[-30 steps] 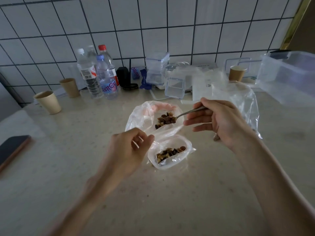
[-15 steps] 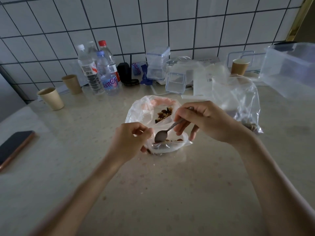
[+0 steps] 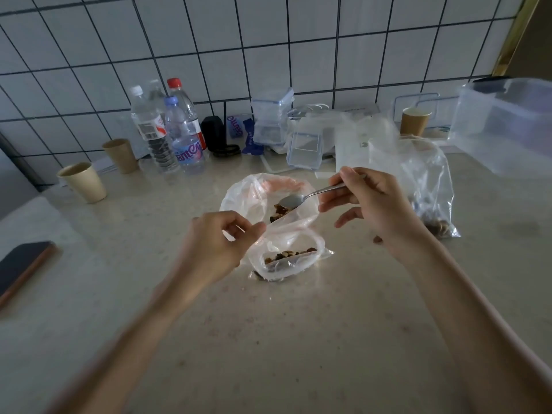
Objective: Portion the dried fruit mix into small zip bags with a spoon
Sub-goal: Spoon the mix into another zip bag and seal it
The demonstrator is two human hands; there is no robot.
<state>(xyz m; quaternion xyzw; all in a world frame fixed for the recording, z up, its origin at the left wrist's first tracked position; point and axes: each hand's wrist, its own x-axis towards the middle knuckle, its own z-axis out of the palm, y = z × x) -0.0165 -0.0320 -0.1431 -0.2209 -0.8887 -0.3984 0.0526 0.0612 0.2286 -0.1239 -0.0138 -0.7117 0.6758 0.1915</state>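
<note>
Directly ahead on the pale surface, your left hand pinches the rim of a small zip bag, holding its mouth open; dried fruit mix lies inside. At twelve o'clock from it sits a larger plastic bag with more fruit. Your right hand, at two o'clock, grips a spoon, its bowl over that larger bag.

Three paper cups, three bottles, one spoon, one phone, two hands.
</note>
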